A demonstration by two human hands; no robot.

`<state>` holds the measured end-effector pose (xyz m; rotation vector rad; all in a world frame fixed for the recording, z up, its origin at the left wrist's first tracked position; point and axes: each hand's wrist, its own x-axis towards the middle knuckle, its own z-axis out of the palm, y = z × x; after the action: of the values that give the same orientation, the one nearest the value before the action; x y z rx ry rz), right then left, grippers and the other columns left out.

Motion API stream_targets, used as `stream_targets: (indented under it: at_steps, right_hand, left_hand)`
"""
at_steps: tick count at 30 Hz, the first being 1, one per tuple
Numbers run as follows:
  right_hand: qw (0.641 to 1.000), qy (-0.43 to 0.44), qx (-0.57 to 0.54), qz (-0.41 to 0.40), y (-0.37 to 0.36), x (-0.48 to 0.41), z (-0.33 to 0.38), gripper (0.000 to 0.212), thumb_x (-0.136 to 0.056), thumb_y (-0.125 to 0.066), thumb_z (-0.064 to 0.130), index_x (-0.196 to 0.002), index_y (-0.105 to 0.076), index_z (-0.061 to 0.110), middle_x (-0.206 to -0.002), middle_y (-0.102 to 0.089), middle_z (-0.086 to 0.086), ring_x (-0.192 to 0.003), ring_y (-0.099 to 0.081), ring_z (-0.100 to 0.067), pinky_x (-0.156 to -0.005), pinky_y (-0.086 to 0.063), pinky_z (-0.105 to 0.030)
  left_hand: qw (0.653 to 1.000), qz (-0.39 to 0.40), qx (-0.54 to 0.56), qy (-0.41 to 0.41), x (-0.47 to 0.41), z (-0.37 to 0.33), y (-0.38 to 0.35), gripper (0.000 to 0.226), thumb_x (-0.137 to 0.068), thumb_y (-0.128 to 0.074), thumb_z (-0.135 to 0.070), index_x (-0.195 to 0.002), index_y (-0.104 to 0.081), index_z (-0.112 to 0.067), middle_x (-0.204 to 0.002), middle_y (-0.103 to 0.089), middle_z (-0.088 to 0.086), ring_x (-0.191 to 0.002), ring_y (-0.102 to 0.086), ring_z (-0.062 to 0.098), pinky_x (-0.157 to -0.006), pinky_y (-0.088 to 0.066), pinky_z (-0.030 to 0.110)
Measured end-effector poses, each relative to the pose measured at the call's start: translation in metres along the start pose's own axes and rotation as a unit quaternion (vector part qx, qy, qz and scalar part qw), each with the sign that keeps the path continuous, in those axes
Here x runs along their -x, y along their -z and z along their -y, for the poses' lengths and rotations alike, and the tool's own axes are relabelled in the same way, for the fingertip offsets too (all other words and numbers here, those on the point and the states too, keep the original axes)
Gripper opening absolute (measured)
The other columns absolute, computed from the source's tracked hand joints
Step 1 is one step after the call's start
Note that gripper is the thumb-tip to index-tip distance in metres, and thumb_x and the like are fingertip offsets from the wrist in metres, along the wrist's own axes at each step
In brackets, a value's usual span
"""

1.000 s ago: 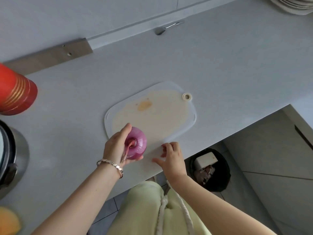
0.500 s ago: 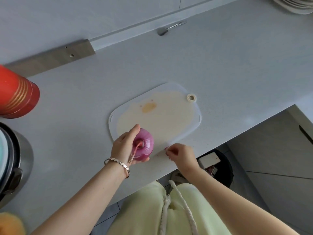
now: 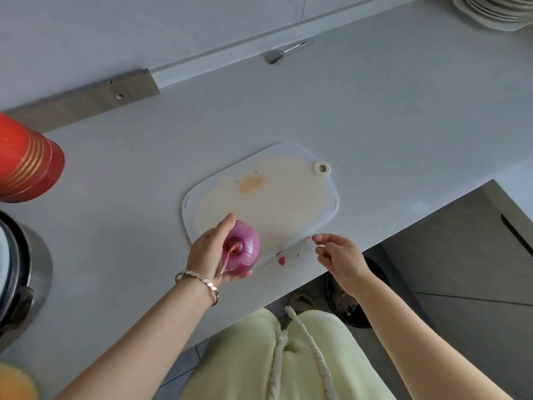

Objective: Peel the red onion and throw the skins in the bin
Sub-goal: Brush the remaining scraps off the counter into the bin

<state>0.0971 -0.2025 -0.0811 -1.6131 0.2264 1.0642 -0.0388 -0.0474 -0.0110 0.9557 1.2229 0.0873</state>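
Note:
My left hand grips the red onion at the near left corner of the white cutting board; a strip of skin hangs from the onion's top along my palm. My right hand hovers to the right of the onion over the counter edge, fingers loosely curled, nothing visibly held. Small red skin scraps lie on the counter between the hands. The dark bin stands on the floor below, mostly hidden by my right forearm.
A red canister and a steel pot stand at the left. A spoon lies at the back, stacked plates at the far right. The counter edge runs just right of the board.
My right hand moved right, away from the onion, and its fingers loosened. Small skin scraps now show on the counter near the board. The left hand keeps holding the onion.

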Motion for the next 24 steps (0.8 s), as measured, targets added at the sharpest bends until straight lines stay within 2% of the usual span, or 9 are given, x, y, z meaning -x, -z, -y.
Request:
stream_targets:
  at_steps: [3, 6, 8, 11, 14, 17, 19, 21, 24]
  right_hand:
    - [0.981, 0.053, 0.183, -0.035, -0.007, 0.001, -0.007, 0.032, -0.087, -0.034, -0.004, -0.072, -0.058, 0.011, -0.065, -0.051, -0.003, -0.055, -0.040, -0.012, -0.049, -0.034, -0.019]
    - [0.918, 0.164, 0.361, -0.020, -0.013, 0.003, -0.021, 0.005, -0.087, -0.058, 0.019, -0.091, -0.057, 0.021, -0.057, -0.045, 0.005, -0.050, -0.039, -0.007, -0.045, -0.033, -0.013]
    - [0.890, 0.193, 0.414, 0.006, -0.019, 0.002, -0.031, 0.019, -0.080, -0.068, 0.030, -0.095, -0.060, 0.023, -0.061, -0.045, 0.007, -0.052, -0.040, -0.004, -0.048, -0.033, -0.014]
    - [0.888, 0.177, 0.424, -0.007, -0.033, 0.000, -0.040, 0.021, -0.074, -0.073, 0.032, -0.090, -0.065, 0.021, -0.077, -0.047, 0.005, -0.063, -0.045, -0.006, -0.055, -0.036, -0.019]
    - [0.882, 0.167, 0.440, -0.021, -0.041, -0.004, -0.047, 0.014, -0.078, -0.069, 0.029, -0.088, -0.065, 0.021, -0.087, -0.047, 0.004, -0.075, -0.049, -0.012, -0.061, -0.039, -0.026]
    - [0.868, 0.160, 0.469, -0.025, -0.045, -0.005, -0.052, 0.013, -0.085, -0.061, 0.028, -0.092, -0.066, 0.018, -0.094, -0.047, 0.003, -0.080, -0.051, -0.016, -0.061, -0.036, -0.026]
    - [0.860, 0.164, 0.483, -0.020, -0.045, -0.006, -0.052, 0.015, -0.088, -0.057, 0.024, -0.093, -0.065, 0.013, -0.096, -0.050, 0.000, -0.081, -0.053, -0.019, -0.062, -0.037, -0.027]
    - [0.882, 0.169, 0.440, -0.013, -0.042, -0.006, -0.048, 0.012, -0.090, -0.053, 0.017, -0.091, -0.061, 0.008, -0.089, -0.056, -0.003, -0.074, -0.052, -0.019, -0.062, -0.039, -0.028]
    - [0.930, 0.125, 0.345, -0.037, -0.027, -0.009, -0.036, 0.014, -0.092, -0.042, 0.007, -0.096, -0.055, 0.011, -0.080, -0.060, 0.000, -0.061, -0.050, -0.011, -0.053, -0.039, -0.022]
  left_hand:
    - [1.000, -0.006, 0.008, 0.006, -0.001, 0.004, 0.004, 0.050, -0.089, -0.056, -0.038, -0.044, -0.067, -0.020, -0.051, -0.058, 0.003, -0.063, -0.053, 0.023, -0.057, -0.056, 0.038]
    - [0.999, -0.018, 0.020, 0.022, -0.002, 0.007, 0.009, 0.035, -0.084, -0.061, -0.041, -0.060, -0.071, -0.018, -0.075, -0.065, 0.009, -0.067, -0.061, 0.025, -0.055, -0.057, 0.040]
    - [1.000, -0.016, 0.023, 0.013, -0.003, 0.012, 0.010, 0.046, -0.086, -0.059, -0.040, -0.046, -0.069, -0.020, -0.064, -0.060, 0.008, -0.063, -0.058, 0.024, -0.057, -0.056, 0.040]
    - [1.000, -0.020, 0.022, 0.006, 0.000, 0.014, 0.009, 0.049, -0.088, -0.058, -0.039, -0.043, -0.067, -0.020, -0.050, -0.059, 0.001, -0.060, -0.055, 0.023, -0.057, -0.056, 0.039]
    - [0.998, -0.033, 0.039, 0.020, -0.001, 0.016, 0.011, 0.034, -0.084, -0.063, -0.040, -0.060, -0.069, -0.017, -0.072, -0.068, 0.006, -0.067, -0.062, 0.027, -0.058, -0.057, 0.041]
    - [0.999, -0.031, 0.038, 0.023, -0.002, 0.019, 0.013, 0.040, -0.084, -0.062, -0.041, -0.052, -0.070, -0.019, -0.064, -0.069, 0.003, -0.064, -0.062, 0.025, -0.059, -0.058, 0.042]
    - [0.998, -0.038, 0.042, 0.027, -0.001, 0.019, 0.014, 0.030, -0.083, -0.064, -0.041, -0.067, -0.071, -0.016, -0.079, -0.069, 0.008, -0.068, -0.064, 0.026, -0.056, -0.058, 0.041]
    - [0.998, -0.044, 0.045, 0.025, 0.000, 0.019, 0.015, 0.029, -0.083, -0.064, -0.040, -0.075, -0.068, -0.013, -0.084, -0.068, 0.010, -0.069, -0.064, 0.027, -0.056, -0.058, 0.042]
    - [0.998, -0.045, 0.047, 0.023, -0.001, 0.020, 0.014, 0.033, -0.084, -0.064, -0.039, -0.062, -0.069, -0.015, -0.071, -0.068, 0.007, -0.064, -0.063, 0.026, -0.057, -0.058, 0.042]
